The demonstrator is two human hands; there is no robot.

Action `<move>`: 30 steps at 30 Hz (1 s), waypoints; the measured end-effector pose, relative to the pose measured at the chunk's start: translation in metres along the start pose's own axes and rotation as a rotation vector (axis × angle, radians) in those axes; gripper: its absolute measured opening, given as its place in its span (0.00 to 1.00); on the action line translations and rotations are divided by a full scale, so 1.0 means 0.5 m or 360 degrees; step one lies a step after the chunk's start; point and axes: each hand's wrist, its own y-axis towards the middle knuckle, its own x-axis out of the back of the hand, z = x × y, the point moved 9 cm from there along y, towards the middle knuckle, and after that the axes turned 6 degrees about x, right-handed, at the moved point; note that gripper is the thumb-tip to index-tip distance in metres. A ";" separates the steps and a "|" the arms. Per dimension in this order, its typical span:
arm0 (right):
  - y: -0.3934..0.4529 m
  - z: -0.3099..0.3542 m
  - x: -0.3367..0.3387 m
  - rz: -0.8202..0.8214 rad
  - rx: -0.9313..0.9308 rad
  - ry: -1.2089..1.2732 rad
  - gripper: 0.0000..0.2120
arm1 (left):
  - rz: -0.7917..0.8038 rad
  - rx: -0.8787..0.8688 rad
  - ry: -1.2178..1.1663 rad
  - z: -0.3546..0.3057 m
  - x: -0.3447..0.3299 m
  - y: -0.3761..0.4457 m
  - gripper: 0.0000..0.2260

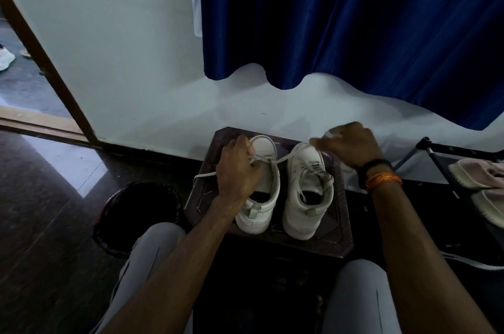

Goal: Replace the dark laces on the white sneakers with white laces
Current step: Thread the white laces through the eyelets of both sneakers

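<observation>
Fingers of my left hand [237, 170] curl down over the lacing of the left sneaker [260, 186], pinching the white lace [283, 159] where it crosses the eyelets. My right hand [350, 144] is raised over the toe of the right sneaker [306, 192], fingers curled and drawn together around the far end of that same lace, which runs taut between my two hands; motion blur keeps me from telling exactly how the fingertips sit. I count two white sneakers, side by side and just apart, toes toward the wall, on one dark carved stool [338, 238]. One loose lace end [203, 176] trails off the left sneaker to the stool's left edge. The right sneaker is laced in a pale lace. Two bands circle my right wrist, one black [375, 167], one orange [383, 179]. One blue curtain [354, 20] hangs above, one dark bin [136, 213] stands left of the stool, and two pinkish shoes [480, 181] rest on a rack at right.
</observation>
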 end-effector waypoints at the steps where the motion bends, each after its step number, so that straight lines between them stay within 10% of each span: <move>1: 0.001 0.011 0.016 -0.0104 0.0080 0.0030 0.16 | 0.0013 -0.0126 0.0040 -0.012 -0.003 -0.002 0.11; 7: 0.000 0.067 0.021 -0.0295 0.0252 0.0297 0.10 | 0.0140 -0.0832 0.0366 -0.090 -0.037 -0.055 0.17; 13: -0.013 0.081 0.067 -0.0766 0.0333 0.0179 0.21 | 0.0135 -0.0770 0.0335 -0.065 -0.021 -0.042 0.17; 18: -0.036 0.105 0.148 -0.1230 0.0528 0.0300 0.11 | 0.0294 -0.0543 0.0121 -0.043 -0.017 -0.021 0.11; 23: -0.014 0.168 0.082 -0.0422 0.0687 0.1112 0.16 | 0.0320 -0.0187 -0.0435 -0.044 0.012 0.010 0.12; 30: -0.025 0.186 -0.064 0.0317 0.0666 0.1071 0.17 | 0.0784 -0.0234 -0.0733 -0.119 0.017 0.028 0.25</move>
